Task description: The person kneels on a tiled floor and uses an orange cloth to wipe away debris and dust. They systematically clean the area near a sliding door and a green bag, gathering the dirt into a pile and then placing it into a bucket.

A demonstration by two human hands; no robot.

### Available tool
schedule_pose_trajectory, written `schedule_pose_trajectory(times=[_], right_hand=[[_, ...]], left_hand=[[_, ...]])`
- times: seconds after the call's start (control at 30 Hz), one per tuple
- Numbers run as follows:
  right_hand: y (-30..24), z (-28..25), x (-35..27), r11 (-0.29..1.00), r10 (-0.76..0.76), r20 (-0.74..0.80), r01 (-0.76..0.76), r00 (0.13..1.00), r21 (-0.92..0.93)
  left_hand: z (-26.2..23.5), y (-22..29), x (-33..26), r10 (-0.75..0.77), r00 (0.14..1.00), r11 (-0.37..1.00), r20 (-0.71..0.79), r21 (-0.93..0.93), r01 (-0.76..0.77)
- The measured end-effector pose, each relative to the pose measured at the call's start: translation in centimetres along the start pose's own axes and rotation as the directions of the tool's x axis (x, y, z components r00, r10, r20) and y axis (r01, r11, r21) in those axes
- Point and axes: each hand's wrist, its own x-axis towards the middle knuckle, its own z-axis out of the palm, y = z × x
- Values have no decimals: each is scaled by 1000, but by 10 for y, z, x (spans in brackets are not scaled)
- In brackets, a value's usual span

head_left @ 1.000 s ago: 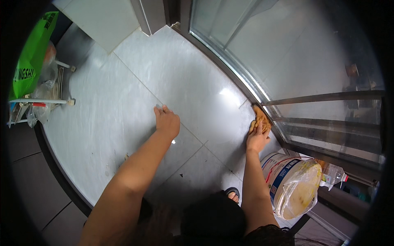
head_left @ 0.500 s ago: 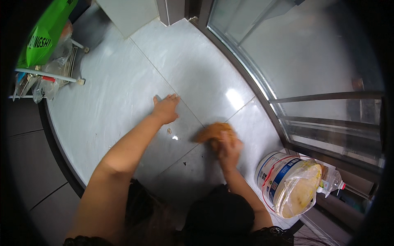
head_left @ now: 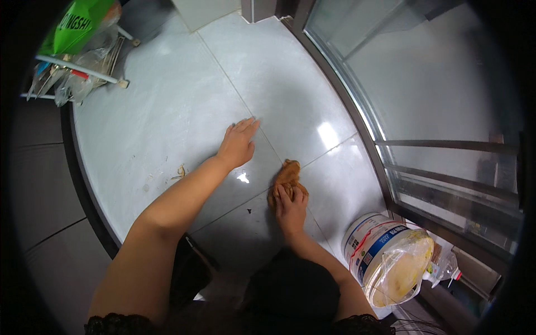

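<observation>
An orange-brown cloth [head_left: 288,172] lies bunched on the grey floor tiles [head_left: 162,111], right of the middle. My right hand [head_left: 291,211] grips its near end, fingers curled into the folds and pressing it to the floor. Farther off and to the left, my left hand [head_left: 239,144] rests on the tiles with its fingers stretched out and nothing in it. A small dark scrap [head_left: 249,211] is left of the cloth. Some pale debris [head_left: 180,172] lies on the floor beside my left forearm.
A white bucket [head_left: 385,259] with plastic film over its top stands at the right, a clear bottle [head_left: 444,267] beside it. Dark-framed glass doors [head_left: 430,89] line the right side. At the far left, a white rack [head_left: 84,70] holds plastic bags and a green bag [head_left: 78,25].
My right hand has drawn the cloth slightly left and nearer, and both are less blurred now. The view has shifted. My left hand stays on the floor, its fingers now pointing more to the right.
</observation>
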Motion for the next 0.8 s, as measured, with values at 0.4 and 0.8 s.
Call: schedule_pose_trajectory(times=[0.4, 0.8], right_hand=[[-11, 23, 178, 947, -164, 29, 166, 986, -274], [-83, 20, 211, 880, -474, 6, 473, 881, 43]], left_hand=[[-33, -117, -59, 7, 857, 950, -515, 272, 156], [2, -44, -196, 160, 987, 981, -19, 111, -157]])
